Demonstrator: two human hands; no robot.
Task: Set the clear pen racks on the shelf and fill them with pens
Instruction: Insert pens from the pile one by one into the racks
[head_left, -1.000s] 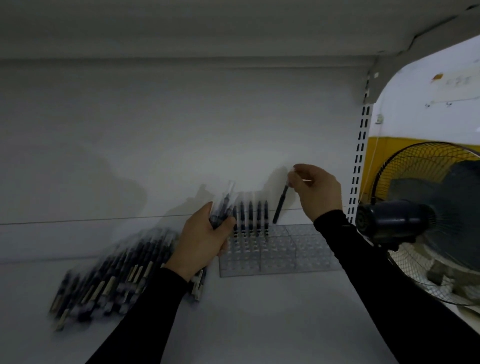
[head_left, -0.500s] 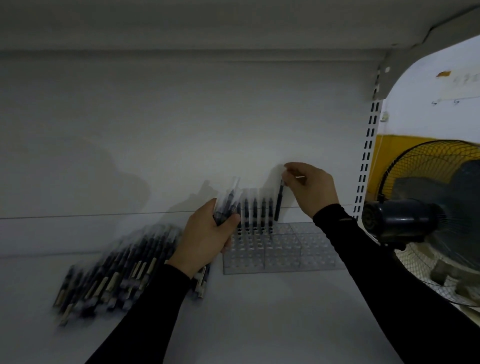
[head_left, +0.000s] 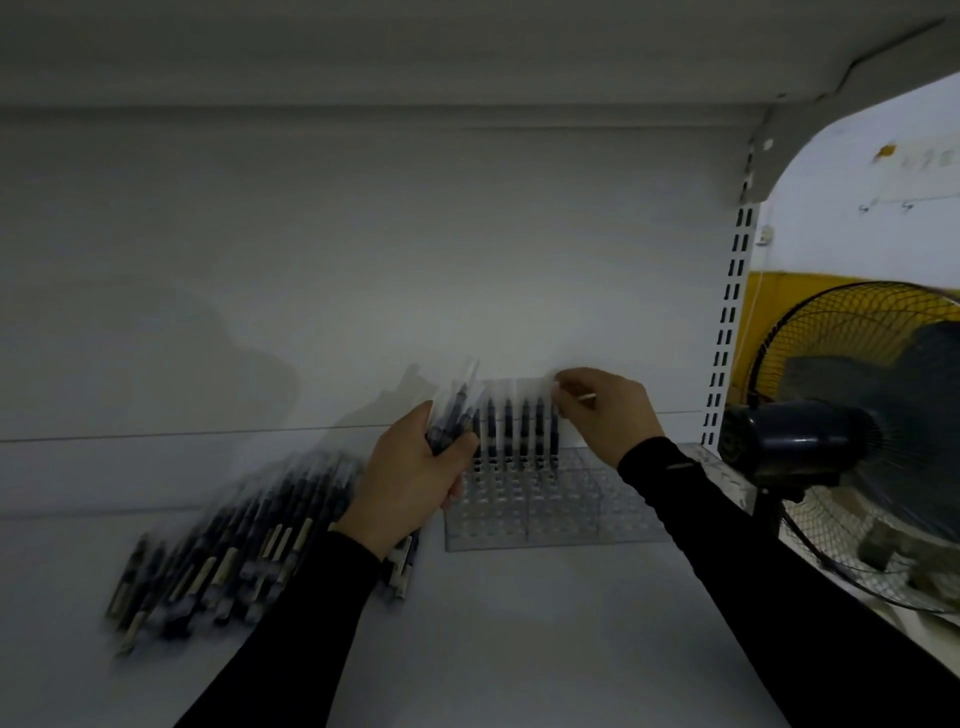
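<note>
— So, what is in front of the person?

— White shelf (head_left: 519, 649), seen from a head camera looking forward and down. A clear pen rack (head_left: 561, 512) lies flat on it, near the back wall and right of centre, its top a grid of small holes.

— Are any pens in it?

— Yes. A short row of dark standing pens (head_left: 514, 431) with clear caps fills the holes along the rack's back left edge. The rest of the grid looks unfilled.

— Where are the hands?

— Both wear long black sleeves. The left hand (head_left: 410, 470) sits just left of the rack, its grip curled round a bundle of pens (head_left: 454, 410) that points up and slightly right. The right hand (head_left: 605, 413) is at the right end of the standing row, its thumb and fingertips pinched together on the top of the last pen (head_left: 554, 431), which stands upright with its lower end at the rack.

— Anything else on the shelf?

— A loose pile of pens (head_left: 228, 551) lies flat to the left, blurred, reaching from the left wrist toward the shelf's left front.

— And beyond the shelf?

— At the right edge a slotted metal upright (head_left: 727, 332) rises, and past it stands an electric fan (head_left: 852, 436) with a dark motor housing and wire cage before a yellow wall.
</note>
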